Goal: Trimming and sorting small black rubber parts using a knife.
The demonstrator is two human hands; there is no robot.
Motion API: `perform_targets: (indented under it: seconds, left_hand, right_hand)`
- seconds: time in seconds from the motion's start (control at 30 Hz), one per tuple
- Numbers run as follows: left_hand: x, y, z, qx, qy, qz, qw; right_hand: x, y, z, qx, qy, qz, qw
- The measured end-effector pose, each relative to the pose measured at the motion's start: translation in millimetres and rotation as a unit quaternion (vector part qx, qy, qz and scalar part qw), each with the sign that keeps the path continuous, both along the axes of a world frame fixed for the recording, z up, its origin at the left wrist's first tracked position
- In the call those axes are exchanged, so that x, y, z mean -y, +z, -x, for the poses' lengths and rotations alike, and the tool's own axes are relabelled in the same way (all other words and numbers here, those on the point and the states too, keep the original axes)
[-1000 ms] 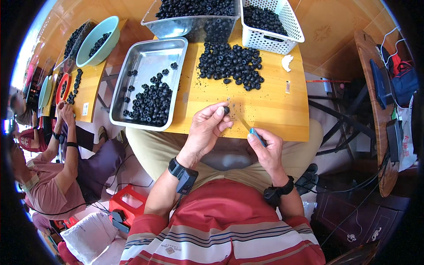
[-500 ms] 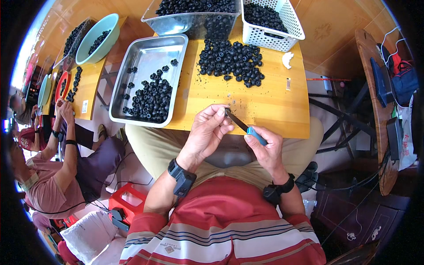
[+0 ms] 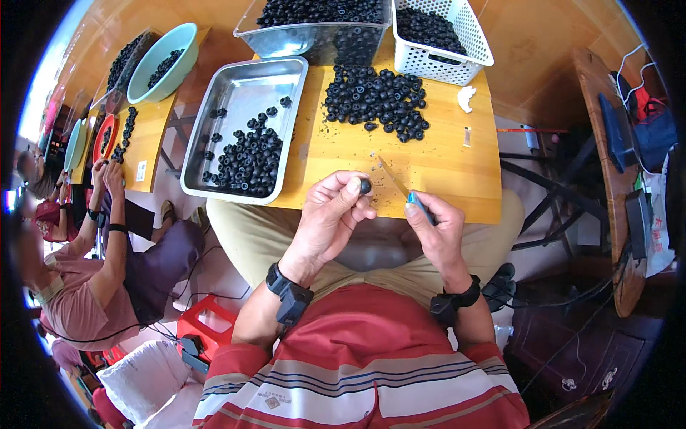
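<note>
I have the left hand (image 3: 329, 214) pinching a round black piece (image 3: 366, 186); my right hand (image 3: 441, 230) grips a blue-handled knife (image 3: 400, 182), blade apart.

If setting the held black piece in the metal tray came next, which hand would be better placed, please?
Probably the left hand: it holds the black piece and is nearer the metal tray, while the right hand holds a knife.
</note>
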State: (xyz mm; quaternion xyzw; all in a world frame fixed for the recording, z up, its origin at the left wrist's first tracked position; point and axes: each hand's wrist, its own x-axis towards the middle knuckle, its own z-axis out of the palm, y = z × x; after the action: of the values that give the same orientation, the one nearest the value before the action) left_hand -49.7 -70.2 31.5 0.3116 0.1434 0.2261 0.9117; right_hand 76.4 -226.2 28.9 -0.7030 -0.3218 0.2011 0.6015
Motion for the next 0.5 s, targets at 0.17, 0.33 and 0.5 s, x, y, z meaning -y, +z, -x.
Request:
perform_targets:
  seconds: [0.17,0.33,0.5]
  left_hand:
    - [-2.7,1.9,9.9,-0.050,0.053,-0.049,0.996]
    - [-28.7,30.8,39.5,-0.195,0.225,-0.323,0.899]
    - [-82.6,30.8,73.9,-0.341,0.318,-0.534,0.705]
  right_hand:
    - [-1.5,-1.1,2.2,-0.003,0.017,-0.003,1.000]
    - [5.0,-8.4,-4.1,-0.030,-0.001,-0.002,1.000]
    - [10.8,-14.1,-6.7,-0.042,-0.015,-0.002,0.999]
